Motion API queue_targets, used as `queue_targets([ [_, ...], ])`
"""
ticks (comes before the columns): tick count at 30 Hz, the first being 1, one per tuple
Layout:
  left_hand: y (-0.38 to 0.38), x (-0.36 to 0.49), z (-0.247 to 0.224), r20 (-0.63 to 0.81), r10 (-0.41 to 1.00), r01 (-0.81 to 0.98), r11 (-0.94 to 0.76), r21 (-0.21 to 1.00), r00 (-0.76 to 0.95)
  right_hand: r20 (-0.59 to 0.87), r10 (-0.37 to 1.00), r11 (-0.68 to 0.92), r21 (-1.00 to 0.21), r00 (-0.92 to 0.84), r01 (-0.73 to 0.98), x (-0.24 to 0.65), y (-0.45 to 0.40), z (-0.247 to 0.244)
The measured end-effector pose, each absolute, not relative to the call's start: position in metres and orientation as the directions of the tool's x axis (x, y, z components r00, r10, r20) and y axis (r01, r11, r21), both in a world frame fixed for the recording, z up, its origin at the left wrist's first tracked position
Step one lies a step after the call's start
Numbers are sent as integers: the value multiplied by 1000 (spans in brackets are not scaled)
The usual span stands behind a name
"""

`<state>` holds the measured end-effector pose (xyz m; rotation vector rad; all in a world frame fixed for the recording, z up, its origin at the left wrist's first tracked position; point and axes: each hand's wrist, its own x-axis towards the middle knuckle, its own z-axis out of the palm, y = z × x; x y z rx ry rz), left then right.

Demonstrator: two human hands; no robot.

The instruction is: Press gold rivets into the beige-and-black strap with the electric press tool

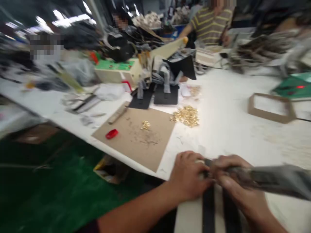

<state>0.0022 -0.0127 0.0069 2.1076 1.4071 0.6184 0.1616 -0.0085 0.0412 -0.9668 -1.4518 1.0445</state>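
My left hand point(190, 176) is closed at the table's front edge, its fingers curled around the end of a dark piece that is blurred. Touching it on the right, my right hand point(239, 184) wraps round the same dark grey strip-like bundle point(274, 179), which stretches off to the right. Below both hands, dark straps point(209, 210) with a pale band between them run toward me. Left of my hands lies a brown board point(148, 152) with a small heap of gold pieces point(145, 125) and a red object point(112, 134) on it.
A larger pile of gold pieces point(186, 116) lies behind the board. Black flat pieces point(166, 94) and a cream machine with a green top point(116, 69) stand farther back. On the right is a cardboard tray point(269, 118). A person in a striped shirt point(211, 24) is across the table.
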Motion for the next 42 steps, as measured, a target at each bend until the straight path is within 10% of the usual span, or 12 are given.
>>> queue_targets([
  [11,-3,1,-6,143,919,635,-360,684,367,382,923,354,-884,-34,-306,158,-9,29],
  [26,-2,0,-7,146,917,631,-364,685,371,332,929,311,-940,-165,-138,163,3,27],
  [42,0,2,3,83,921,667,-335,665,380,-39,811,169,-940,584,-297,260,-42,72],
])
